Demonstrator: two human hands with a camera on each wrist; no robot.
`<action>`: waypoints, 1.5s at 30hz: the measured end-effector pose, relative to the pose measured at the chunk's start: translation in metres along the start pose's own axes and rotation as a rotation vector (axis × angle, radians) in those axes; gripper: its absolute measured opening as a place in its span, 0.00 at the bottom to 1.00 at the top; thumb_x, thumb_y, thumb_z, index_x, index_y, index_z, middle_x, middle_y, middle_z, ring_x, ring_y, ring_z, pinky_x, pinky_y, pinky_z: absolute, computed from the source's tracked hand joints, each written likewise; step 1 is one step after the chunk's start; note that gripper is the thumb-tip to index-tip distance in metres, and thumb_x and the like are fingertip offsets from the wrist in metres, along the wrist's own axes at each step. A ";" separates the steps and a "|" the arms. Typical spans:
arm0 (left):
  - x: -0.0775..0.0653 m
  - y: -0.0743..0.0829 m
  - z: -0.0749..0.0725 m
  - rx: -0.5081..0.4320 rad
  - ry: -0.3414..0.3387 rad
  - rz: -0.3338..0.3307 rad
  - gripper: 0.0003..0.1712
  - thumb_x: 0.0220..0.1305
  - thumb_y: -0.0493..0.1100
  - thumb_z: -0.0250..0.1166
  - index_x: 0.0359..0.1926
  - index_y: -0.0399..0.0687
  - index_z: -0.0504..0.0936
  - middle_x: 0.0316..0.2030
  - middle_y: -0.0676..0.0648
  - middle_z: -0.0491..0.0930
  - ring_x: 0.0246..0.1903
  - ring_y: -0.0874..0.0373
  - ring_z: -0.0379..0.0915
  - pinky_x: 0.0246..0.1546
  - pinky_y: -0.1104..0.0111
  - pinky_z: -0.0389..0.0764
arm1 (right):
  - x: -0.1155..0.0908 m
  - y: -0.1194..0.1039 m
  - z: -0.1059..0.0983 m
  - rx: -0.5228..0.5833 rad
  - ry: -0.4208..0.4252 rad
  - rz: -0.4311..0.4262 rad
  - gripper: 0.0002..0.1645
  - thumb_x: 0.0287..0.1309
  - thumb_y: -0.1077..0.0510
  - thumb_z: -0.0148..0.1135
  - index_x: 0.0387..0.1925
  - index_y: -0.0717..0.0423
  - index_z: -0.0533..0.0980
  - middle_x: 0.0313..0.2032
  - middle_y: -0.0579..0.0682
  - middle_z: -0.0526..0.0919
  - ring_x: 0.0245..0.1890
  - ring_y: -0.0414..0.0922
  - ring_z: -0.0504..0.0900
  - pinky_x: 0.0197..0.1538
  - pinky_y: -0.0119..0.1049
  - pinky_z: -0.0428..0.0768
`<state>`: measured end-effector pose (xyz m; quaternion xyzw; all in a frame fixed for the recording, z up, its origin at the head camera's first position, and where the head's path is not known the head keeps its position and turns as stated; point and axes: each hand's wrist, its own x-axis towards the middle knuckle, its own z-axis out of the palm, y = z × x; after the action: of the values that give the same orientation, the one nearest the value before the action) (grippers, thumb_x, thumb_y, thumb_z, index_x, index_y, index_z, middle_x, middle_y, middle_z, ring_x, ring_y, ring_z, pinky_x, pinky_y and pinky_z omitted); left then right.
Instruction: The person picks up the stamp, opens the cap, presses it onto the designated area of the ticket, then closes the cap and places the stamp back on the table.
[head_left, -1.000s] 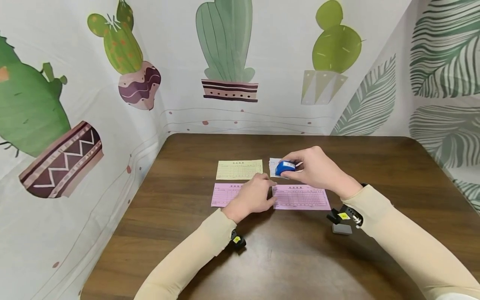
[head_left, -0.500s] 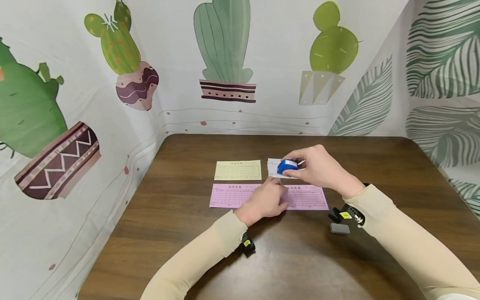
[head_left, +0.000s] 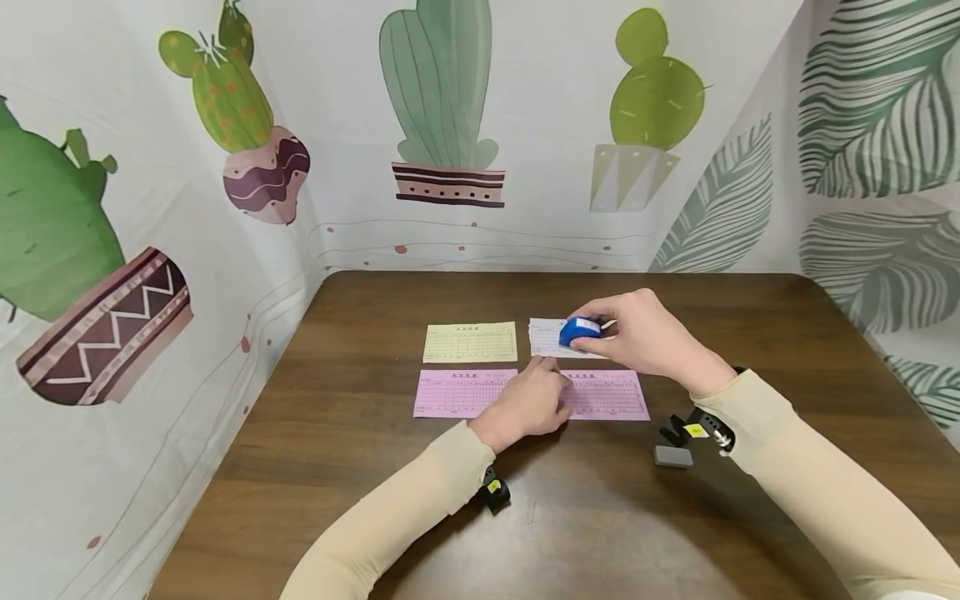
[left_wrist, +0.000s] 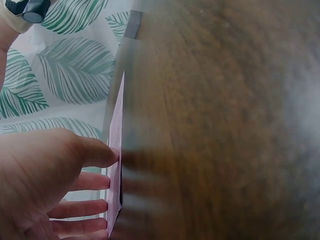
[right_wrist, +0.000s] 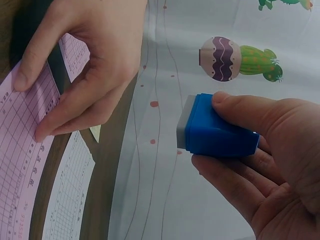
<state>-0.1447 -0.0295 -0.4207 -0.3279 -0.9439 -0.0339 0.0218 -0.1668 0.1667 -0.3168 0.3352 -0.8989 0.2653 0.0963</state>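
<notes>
My right hand (head_left: 637,333) holds a blue stamp (right_wrist: 217,127) with a grey base between thumb and fingers. In the head view, the stamp appears over the white form (head_left: 545,338); the right wrist view has it raised off the paper. My left hand (head_left: 528,396) rests on the right-hand pink form (head_left: 611,396), covering its left part. Thumb and fingers (left_wrist: 92,207) are spread and touch the paper. Both forms carry printed grids and dark headings.
Another pink form (head_left: 457,394) lies left of my left hand, below a yellow form (head_left: 470,342). A small grey block (head_left: 672,457) sits on the brown table (head_left: 337,467) near my right wrist. Behind the table hangs a cactus-print cloth (head_left: 555,225).
My left hand has slid right, from between the two pink forms onto the right one, uncovering more of the left one. The stamp remains in my right hand, nearly in place.
</notes>
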 end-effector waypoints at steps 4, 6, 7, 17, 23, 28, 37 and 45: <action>0.001 0.000 0.001 0.010 0.004 0.014 0.10 0.67 0.52 0.70 0.39 0.53 0.90 0.42 0.50 0.84 0.52 0.53 0.77 0.60 0.65 0.79 | -0.003 0.002 -0.003 -0.007 -0.003 0.021 0.15 0.54 0.56 0.83 0.44 0.53 0.90 0.35 0.46 0.93 0.31 0.37 0.85 0.35 0.35 0.85; 0.002 0.000 0.002 0.013 -0.001 0.014 0.10 0.67 0.53 0.70 0.40 0.53 0.90 0.42 0.50 0.84 0.52 0.53 0.77 0.61 0.65 0.78 | -0.005 0.003 -0.004 -0.011 0.000 0.027 0.15 0.54 0.56 0.83 0.44 0.53 0.90 0.35 0.46 0.93 0.31 0.38 0.86 0.36 0.35 0.85; 0.003 0.000 0.002 0.013 -0.005 0.014 0.10 0.67 0.53 0.70 0.40 0.53 0.90 0.42 0.50 0.84 0.52 0.53 0.77 0.61 0.65 0.78 | -0.006 0.003 -0.005 -0.013 0.003 0.031 0.15 0.54 0.56 0.83 0.44 0.53 0.90 0.34 0.46 0.93 0.31 0.38 0.85 0.35 0.34 0.84; 0.005 0.001 0.002 0.031 -0.013 0.028 0.11 0.66 0.54 0.71 0.30 0.56 0.86 0.32 0.55 0.83 0.52 0.55 0.78 0.64 0.65 0.75 | -0.017 0.010 -0.012 -0.018 0.030 0.046 0.16 0.52 0.57 0.84 0.44 0.54 0.90 0.33 0.47 0.92 0.27 0.36 0.85 0.34 0.31 0.85; 0.006 0.003 -0.001 0.013 -0.037 -0.001 0.12 0.66 0.55 0.71 0.31 0.56 0.86 0.38 0.53 0.83 0.54 0.54 0.77 0.65 0.65 0.77 | -0.025 0.018 -0.020 -0.013 0.066 0.061 0.17 0.52 0.59 0.84 0.45 0.56 0.89 0.35 0.50 0.93 0.32 0.40 0.91 0.38 0.39 0.91; 0.006 0.003 -0.001 0.007 -0.052 -0.006 0.12 0.67 0.56 0.71 0.32 0.55 0.86 0.39 0.52 0.83 0.55 0.54 0.76 0.66 0.65 0.76 | -0.032 0.024 -0.027 -0.033 0.083 0.084 0.18 0.51 0.59 0.84 0.45 0.56 0.89 0.35 0.51 0.93 0.32 0.43 0.93 0.38 0.40 0.91; 0.006 0.003 -0.003 0.043 -0.053 0.006 0.11 0.67 0.56 0.71 0.35 0.55 0.87 0.36 0.55 0.85 0.57 0.55 0.78 0.78 0.60 0.67 | -0.041 0.031 -0.037 -0.055 0.094 0.102 0.18 0.52 0.57 0.84 0.46 0.54 0.90 0.35 0.50 0.93 0.32 0.44 0.93 0.38 0.44 0.91; 0.005 0.002 -0.005 0.029 -0.065 -0.002 0.16 0.67 0.56 0.71 0.50 0.54 0.91 0.42 0.53 0.87 0.57 0.56 0.78 0.75 0.63 0.69 | -0.049 0.041 -0.049 -0.074 0.122 0.126 0.21 0.51 0.53 0.85 0.47 0.54 0.90 0.36 0.53 0.94 0.31 0.46 0.94 0.36 0.24 0.84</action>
<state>-0.1476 -0.0249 -0.4154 -0.3274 -0.9448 -0.0095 -0.0041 -0.1568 0.2463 -0.3094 0.2575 -0.9199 0.2572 0.1461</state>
